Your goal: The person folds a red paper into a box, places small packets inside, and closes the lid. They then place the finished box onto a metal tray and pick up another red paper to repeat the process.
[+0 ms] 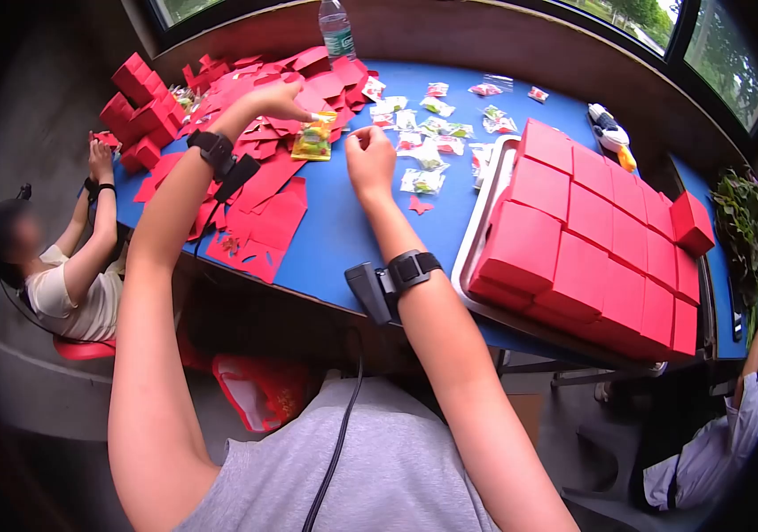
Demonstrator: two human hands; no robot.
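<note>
At the back left of the table, my left hand (280, 101) is closed at the top edge of a small yellow packet of wrapped candy (313, 139), which hangs over red paper sheets. My right hand (370, 161) is curled closed above the blue table, left of the scattered wrapped candies (423, 181). What its fingers hold, if anything, is hidden. Flat red paper pieces (259, 222) lie in a heap under and around my left hand. A small red paper butterfly (421, 206) rests to the right of my right wrist.
A white tray (462, 266) of stacked red boxes (587, 230) fills the table's right side. A water bottle (337, 31) stands at the back, and more red boxes (141, 106) pile up at the left. One person sits left; another at right handles plants (742, 230).
</note>
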